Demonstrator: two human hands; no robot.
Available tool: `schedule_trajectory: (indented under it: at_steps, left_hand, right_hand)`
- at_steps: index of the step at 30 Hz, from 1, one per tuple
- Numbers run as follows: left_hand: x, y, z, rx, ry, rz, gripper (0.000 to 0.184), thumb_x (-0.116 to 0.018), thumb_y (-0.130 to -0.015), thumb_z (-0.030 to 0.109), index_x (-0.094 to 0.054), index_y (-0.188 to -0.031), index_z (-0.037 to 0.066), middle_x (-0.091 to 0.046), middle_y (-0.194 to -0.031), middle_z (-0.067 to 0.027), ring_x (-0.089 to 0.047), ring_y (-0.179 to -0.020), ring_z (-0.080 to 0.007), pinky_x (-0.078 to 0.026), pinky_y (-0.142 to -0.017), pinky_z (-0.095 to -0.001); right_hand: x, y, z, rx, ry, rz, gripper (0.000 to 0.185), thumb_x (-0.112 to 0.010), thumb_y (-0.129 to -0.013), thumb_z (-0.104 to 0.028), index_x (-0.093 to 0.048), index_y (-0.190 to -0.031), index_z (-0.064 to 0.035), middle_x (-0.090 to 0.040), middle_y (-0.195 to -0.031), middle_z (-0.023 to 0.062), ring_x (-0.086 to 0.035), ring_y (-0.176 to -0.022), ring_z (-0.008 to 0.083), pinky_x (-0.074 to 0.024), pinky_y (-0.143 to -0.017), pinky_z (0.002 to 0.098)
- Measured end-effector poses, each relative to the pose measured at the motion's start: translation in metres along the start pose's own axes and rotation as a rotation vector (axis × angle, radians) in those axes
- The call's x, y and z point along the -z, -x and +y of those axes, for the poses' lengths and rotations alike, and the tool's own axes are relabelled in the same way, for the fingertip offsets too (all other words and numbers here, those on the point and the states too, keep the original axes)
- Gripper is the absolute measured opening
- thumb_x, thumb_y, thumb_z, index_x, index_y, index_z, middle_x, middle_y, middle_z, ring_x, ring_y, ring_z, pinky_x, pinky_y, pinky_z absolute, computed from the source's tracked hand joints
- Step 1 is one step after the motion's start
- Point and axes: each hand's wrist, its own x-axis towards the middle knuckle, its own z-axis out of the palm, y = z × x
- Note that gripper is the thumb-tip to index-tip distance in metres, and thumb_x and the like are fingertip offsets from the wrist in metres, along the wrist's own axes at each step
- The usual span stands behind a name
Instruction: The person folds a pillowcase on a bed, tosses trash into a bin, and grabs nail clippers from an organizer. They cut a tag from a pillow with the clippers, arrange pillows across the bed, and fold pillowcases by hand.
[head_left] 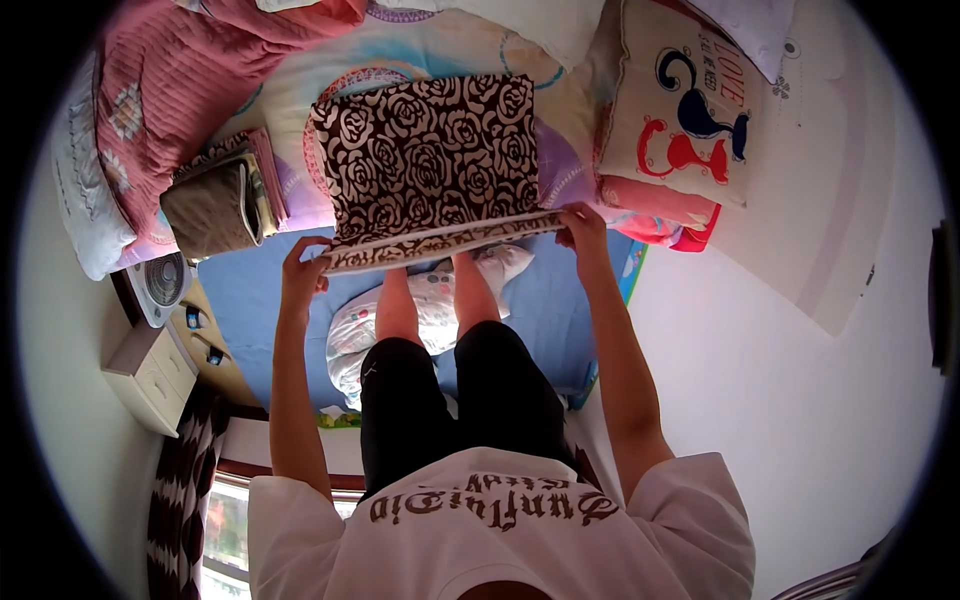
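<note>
A dark brown cloth with a beige rose pattern [430, 150] lies spread on the bedding in front of me. Its near edge is raised into a narrow strip with a pale border, running between both hands. My left hand [304, 268] pinches the left corner of that strip. At the opposite end, my right hand [582, 228] has its fingers closed on the right corner. Left of the cloth sits a folded stack of brown fabric [212, 208], apart from my hand.
Right of the cloth rests a beige cat-print cushion [680, 110] beside a white wall. A pink quilt [180, 90] is heaped at the far left. Below the strip, a white patterned bundle [430, 305] lies around my legs on a blue mat [250, 310]. A small drawer cabinet [155, 375] stands lower left.
</note>
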Motion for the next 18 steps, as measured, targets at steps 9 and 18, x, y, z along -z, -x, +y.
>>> schedule_trajectory:
  at_steps: [9,18]
  left_hand:
    - [0.011,-0.154,0.055,0.082,0.309,0.11,0.009,-0.066,-0.096,0.016,-0.067,-0.103,0.012,-0.045,-0.059,0.0062,-0.044,-0.048,-0.006,-0.033,-0.042,-0.0208]
    - [0.028,-0.245,0.089,0.171,0.181,0.152,0.012,-0.065,-0.099,0.022,-0.071,-0.103,0.012,-0.049,-0.06,0.0078,-0.054,-0.054,-0.0069,-0.035,-0.041,-0.0217]
  right_hand:
    - [-0.056,-0.15,-0.078,-0.201,-0.235,-0.023,0.013,-0.068,-0.093,-0.007,-0.065,-0.101,0.0024,-0.07,-0.085,0.013,-0.074,-0.072,0.0225,-0.0448,-0.05,0.0256]
    - [-0.081,-0.19,-0.116,-0.222,-0.241,0.035,0.013,-0.065,-0.095,-0.006,-0.064,-0.102,0.005,-0.074,-0.092,0.0184,-0.076,-0.075,0.0238,-0.0425,-0.049,0.0238]
